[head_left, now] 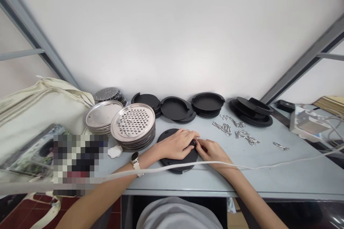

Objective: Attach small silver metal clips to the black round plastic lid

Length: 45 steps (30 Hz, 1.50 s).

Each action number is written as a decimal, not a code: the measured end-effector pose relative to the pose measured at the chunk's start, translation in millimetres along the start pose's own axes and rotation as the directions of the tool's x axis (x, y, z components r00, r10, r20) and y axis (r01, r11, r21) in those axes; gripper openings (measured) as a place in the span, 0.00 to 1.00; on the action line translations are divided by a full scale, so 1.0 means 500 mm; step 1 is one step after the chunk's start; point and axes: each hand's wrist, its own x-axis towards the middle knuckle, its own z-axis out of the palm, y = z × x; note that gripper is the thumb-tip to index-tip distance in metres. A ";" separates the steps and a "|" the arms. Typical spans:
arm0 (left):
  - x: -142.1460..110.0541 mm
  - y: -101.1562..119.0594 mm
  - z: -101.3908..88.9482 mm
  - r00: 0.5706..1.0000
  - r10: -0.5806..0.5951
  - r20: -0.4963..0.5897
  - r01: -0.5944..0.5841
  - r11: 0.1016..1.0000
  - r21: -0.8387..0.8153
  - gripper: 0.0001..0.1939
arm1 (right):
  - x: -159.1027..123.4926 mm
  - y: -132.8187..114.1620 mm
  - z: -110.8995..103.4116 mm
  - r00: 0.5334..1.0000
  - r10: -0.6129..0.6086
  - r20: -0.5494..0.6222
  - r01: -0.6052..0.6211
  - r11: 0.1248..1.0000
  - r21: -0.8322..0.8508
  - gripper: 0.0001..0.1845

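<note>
A round black plastic disc point(172, 134) lies on the table in front of me. My left hand point(178, 145) rests across it, with its fingers bent down at the disc's right side, holding it. At that same edge my right hand point(208, 150) is closed in a pinch, its fingertips meeting those of the left. A bit of a small metal wire clip point(194, 142) shows between the fingertips; most of it is hidden. To the right lie loose wire clips in small heaps point(245, 137), and a further pair of clips point(281, 146) lies apart.
Left of the disc stand stacked perforated metal grater plates point(134, 123) and plain-faced metal plates point(103, 114). Several stacks of black discs point(208, 103) line the wall. A white cable point(258, 167) crosses before my forearms. A pale bag point(40, 103) sits at the left.
</note>
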 end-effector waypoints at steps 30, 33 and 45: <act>0.000 0.002 -0.001 1.000 0.002 0.004 -0.002 1.000 0.008 0.17 | -0.005 -0.009 -0.010 0.999 -0.034 -0.001 0.034 0.999 -0.038 0.22; 0.000 0.003 -0.001 1.000 0.006 0.011 -0.006 1.000 0.014 0.18 | -0.006 -0.011 -0.013 1.000 -0.025 0.010 0.025 0.999 -0.047 0.23; -0.001 0.005 -0.004 1.000 0.002 -0.027 -0.003 0.999 -0.042 0.19 | -0.006 -0.011 -0.015 0.999 -0.010 0.036 0.012 0.999 -0.041 0.23</act>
